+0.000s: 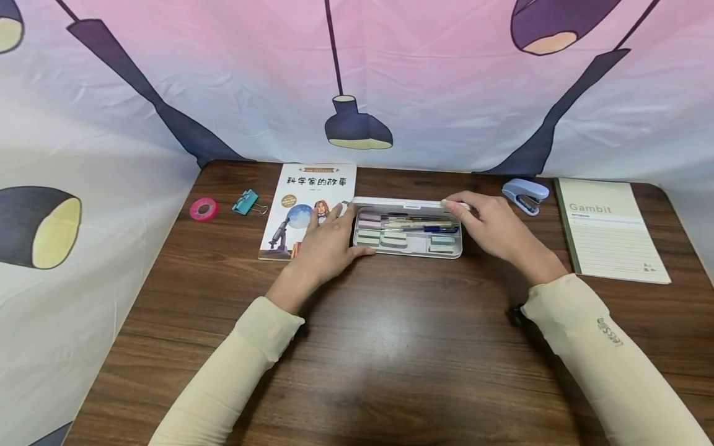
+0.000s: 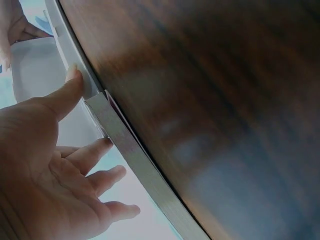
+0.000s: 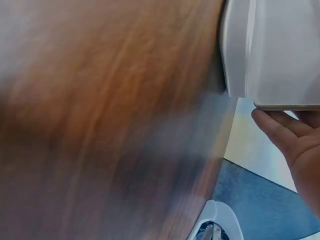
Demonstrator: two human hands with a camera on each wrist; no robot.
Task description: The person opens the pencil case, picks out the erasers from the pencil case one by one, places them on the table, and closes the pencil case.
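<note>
A white pencil case [image 1: 401, 249] sits open on the table, its lid [image 1: 385, 202] raised along the back. Inside lie several pens [image 1: 418, 226] and small pastel blocks [image 1: 394, 239] in compartments. My left hand [image 1: 326, 244] holds the case's left end, thumb at the front wall and fingers spread toward the back, over the book. In the left wrist view the thumb [image 2: 70, 92] presses the case's edge. My right hand [image 1: 491, 223] pinches the lid's right edge; the right wrist view has its fingertips [image 3: 265, 117] against the lid's rim.
A picture-covered book [image 1: 287, 186] lies partly beneath my left hand. Farther left are a teal binder clip [image 1: 243, 202] and a pink ring-shaped roll [image 1: 194, 210]. A blue stapler [image 1: 519, 189] and a notebook [image 1: 613, 248] lie to the right. Behind the table hangs a printed cloth [image 1: 424, 80].
</note>
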